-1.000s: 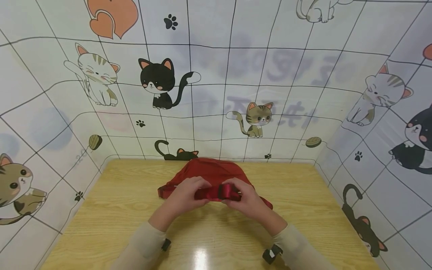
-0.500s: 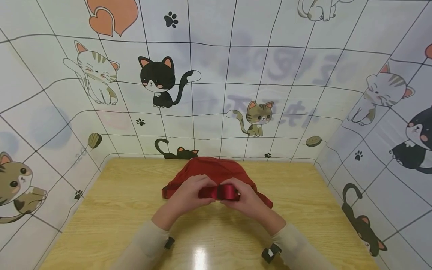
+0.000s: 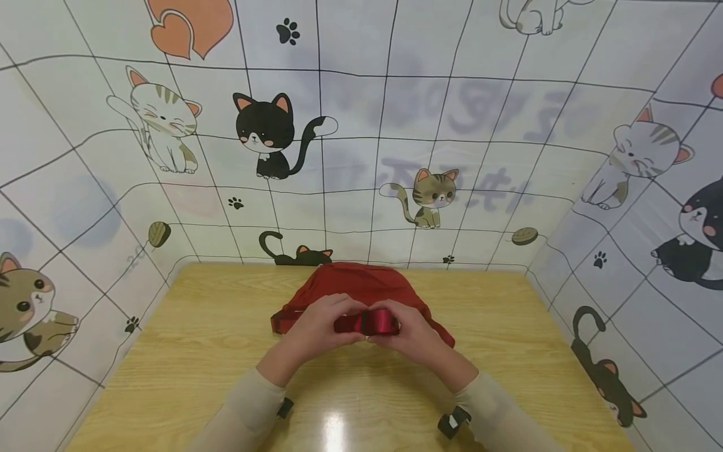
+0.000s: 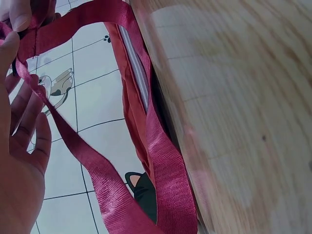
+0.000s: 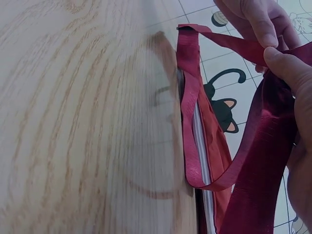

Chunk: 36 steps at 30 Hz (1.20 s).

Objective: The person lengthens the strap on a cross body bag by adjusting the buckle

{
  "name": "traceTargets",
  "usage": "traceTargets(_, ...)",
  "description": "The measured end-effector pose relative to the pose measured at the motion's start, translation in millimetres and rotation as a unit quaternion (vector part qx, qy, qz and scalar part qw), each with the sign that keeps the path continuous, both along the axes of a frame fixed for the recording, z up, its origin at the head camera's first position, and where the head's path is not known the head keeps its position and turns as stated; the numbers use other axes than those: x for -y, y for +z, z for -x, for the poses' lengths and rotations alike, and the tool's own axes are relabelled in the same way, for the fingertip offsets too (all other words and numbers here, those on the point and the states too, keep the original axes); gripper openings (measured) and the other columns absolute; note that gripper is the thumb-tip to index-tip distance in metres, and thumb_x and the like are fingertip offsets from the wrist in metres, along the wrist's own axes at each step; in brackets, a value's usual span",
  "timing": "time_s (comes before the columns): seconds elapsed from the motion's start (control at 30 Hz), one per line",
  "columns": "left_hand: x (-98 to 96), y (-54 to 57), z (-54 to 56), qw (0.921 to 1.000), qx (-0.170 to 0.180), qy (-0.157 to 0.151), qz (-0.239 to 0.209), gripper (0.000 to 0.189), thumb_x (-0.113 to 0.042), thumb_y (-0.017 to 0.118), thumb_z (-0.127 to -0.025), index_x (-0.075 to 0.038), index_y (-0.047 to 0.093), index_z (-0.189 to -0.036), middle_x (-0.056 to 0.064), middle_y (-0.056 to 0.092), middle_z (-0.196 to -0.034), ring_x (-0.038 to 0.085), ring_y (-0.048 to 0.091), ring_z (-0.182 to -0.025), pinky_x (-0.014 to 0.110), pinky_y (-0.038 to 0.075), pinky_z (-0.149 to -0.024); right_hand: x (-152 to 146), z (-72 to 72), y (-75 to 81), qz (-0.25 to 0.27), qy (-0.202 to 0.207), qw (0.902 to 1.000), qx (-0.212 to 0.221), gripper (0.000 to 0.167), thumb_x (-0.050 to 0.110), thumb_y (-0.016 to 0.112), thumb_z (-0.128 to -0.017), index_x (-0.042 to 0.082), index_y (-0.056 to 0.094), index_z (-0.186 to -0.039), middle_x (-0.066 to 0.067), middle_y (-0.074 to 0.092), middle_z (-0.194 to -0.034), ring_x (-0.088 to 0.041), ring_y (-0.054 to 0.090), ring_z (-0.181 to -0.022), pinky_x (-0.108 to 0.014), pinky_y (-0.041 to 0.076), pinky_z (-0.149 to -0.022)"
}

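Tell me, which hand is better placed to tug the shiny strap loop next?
Probably the right hand: it holds the shiny strap loop, while the left hand grips the strap to the loop's left.

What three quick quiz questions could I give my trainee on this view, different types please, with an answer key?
1. Open question: in front of the red bag, what do the left hand and right hand both hold?

2. True or false: the two hands are spread apart at opposite ends of the bag.

3. Multiple choice: in the right wrist view, what runs along the bag's side?
A. a row of black buttons
B. a pale strip
C. a wooden handle

Key:
1. A red strap.
2. False; they are close together, in front of the bag's middle.
3. B.
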<state>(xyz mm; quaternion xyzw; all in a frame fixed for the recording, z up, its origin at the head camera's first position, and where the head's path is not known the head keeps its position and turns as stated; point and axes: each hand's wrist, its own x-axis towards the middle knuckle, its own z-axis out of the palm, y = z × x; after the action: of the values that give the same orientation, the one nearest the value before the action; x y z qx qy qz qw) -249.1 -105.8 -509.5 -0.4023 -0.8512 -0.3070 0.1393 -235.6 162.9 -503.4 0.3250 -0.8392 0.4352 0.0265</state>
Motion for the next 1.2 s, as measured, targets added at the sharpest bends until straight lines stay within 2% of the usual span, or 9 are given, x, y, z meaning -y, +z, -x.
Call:
traceTargets(0.1, 0.7, -0.5, 0.2, 1.0000, -0.009, 0.002, 0.000, 0.052, -0.036, 0.096, -0.089, -0.024, 0.073, -0.135, -0.012, 0.070, -0.116, 0.007, 0.063, -0.105, 0.032, 0.058, -0.094, 1, -0.8, 2.7, 0.000, -0.001, 1.0000, 0.000, 0.059, 0.017, 0.097, -0.088, 0.030, 0.066, -0.136, 0.014, 0.070, -0.129, -0.016, 0.069, -0.116, -0.039, 0.062, -0.095)
traceTargets(0.23, 1.4, -1.7, 1.0, 0.9999, -0.017, 0.003, -0.003, 0.051, -0.036, 0.096, -0.090, -0.024, 0.073, -0.133, -0.012, 0.070, -0.115, 0.007, 0.064, -0.104, 0.032, 0.058, -0.092, 2, -2.1, 8.3, 0.026, 0.011, 0.9995, -0.015, 0.060, 0.018, 0.097, -0.087, 0.025, 0.065, -0.137, 0.012, 0.066, -0.131, -0.017, 0.067, -0.119, -0.040, 0.063, -0.095)
traceTargets(0.43, 2.0, -2.3, 1.5, 0.9995, -0.029, -0.005, -0.015, 0.048, -0.034, 0.098, -0.088, -0.022, 0.075, -0.129, -0.011, 0.069, -0.110, 0.007, 0.064, -0.101, 0.031, 0.058, -0.091, 8, -3.1, 14.7, 0.053, 0.040, 0.9961, -0.057, 0.054, 0.012, 0.097, -0.087, 0.017, 0.070, -0.134, 0.001, 0.068, -0.128, -0.023, 0.067, -0.116, -0.036, 0.065, -0.089)
traceTargets(0.53, 2.8, -2.4, 1.0, 0.9994, -0.030, -0.008, -0.018, 0.047, -0.034, 0.097, -0.089, -0.021, 0.075, -0.128, -0.011, 0.069, -0.108, 0.007, 0.063, -0.100, 0.030, 0.057, -0.089, 9, -4.0, 14.3, 0.058, 0.040, 0.9954, -0.065, 0.052, 0.010, 0.097, -0.086, 0.015, 0.072, -0.131, -0.005, 0.069, -0.125, -0.026, 0.067, -0.114, -0.036, 0.065, -0.086)
traceTargets(0.77, 8.0, -2.9, 0.5, 0.9996, 0.005, -0.001, -0.026, 0.050, -0.035, 0.097, -0.089, -0.022, 0.074, -0.131, -0.012, 0.071, -0.118, 0.006, 0.066, -0.108, 0.031, 0.059, -0.095, 7, -6.5, 15.4, 0.084, 0.015, 0.9958, -0.035, 0.045, 0.015, 0.096, -0.088, 0.021, 0.075, -0.128, 0.003, 0.069, -0.124, -0.021, 0.068, -0.114, -0.037, 0.065, -0.089)
traceTargets(0.87, 11.4, -2.8, 0.8, 0.9995, 0.023, 0.010, -0.021, 0.051, -0.035, 0.096, -0.089, -0.023, 0.073, -0.133, -0.013, 0.071, -0.121, 0.006, 0.066, -0.111, 0.033, 0.059, -0.098, 6, -5.2, 14.5, 0.106, 0.016, 0.9927, -0.054, 0.046, 0.011, 0.096, -0.087, 0.018, 0.075, -0.127, 0.001, 0.070, -0.121, -0.022, 0.070, -0.110, -0.038, 0.066, -0.088)
traceTargets(1.0, 17.6, -2.6, 1.3, 0.9990, 0.032, 0.030, -0.007, 0.051, -0.036, 0.095, -0.090, -0.024, 0.073, -0.134, -0.014, 0.071, -0.123, 0.007, 0.065, -0.114, 0.034, 0.058, -0.100, 6, -5.0, 15.4, 0.128, 0.021, 0.9886, -0.076, 0.049, 0.000, 0.096, -0.084, 0.009, 0.074, -0.126, -0.007, 0.070, -0.117, -0.024, 0.071, -0.104, -0.038, 0.066, -0.085)
traceTargets(1.2, 21.4, -0.1, -0.6, 0.9988, 0.030, 0.039, 0.005, 0.049, -0.035, 0.096, -0.090, -0.023, 0.074, -0.132, -0.012, 0.072, -0.122, 0.009, 0.065, -0.114, 0.035, 0.058, -0.099, 7, -4.8, 18.5, 0.089, 0.023, 0.9932, -0.072, 0.052, 0.008, 0.096, -0.087, 0.015, 0.071, -0.132, -0.002, 0.070, -0.123, -0.022, 0.069, -0.110, -0.039, 0.066, -0.087)
